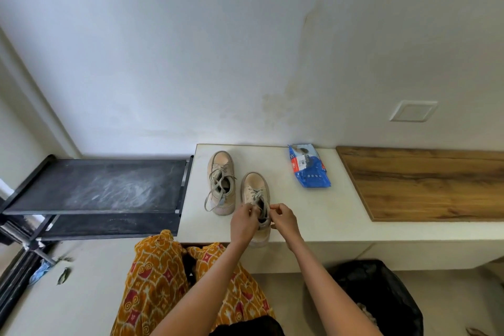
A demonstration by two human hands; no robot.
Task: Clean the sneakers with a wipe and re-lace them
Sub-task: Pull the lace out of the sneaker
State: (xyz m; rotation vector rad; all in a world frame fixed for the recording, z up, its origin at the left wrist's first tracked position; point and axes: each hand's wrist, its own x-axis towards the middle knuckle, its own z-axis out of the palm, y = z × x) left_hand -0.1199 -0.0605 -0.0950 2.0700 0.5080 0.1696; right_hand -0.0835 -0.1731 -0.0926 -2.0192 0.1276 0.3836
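Observation:
Two beige sneakers stand on a white ledge [313, 215], toes toward the wall. The left sneaker [221, 172] has its grey laces loose and trailing off its side. The right sneaker [255, 189] sits nearer the ledge's front edge. My left hand [243, 222] pinches a lace end at the left of its opening. My right hand [283, 219] pinches the lace at the right of the opening. Both hands cover the sneaker's heel. A blue wipes pack [308, 166] lies on the ledge to the right, near the wall.
A wooden board [425, 183] covers the ledge's right part. A dusty black rack shelf [103, 185] adjoins the ledge on the left. A bin lined with a black bag [381, 297] stands on the floor at lower right. My patterned orange clothing [163, 281] fills the lower middle.

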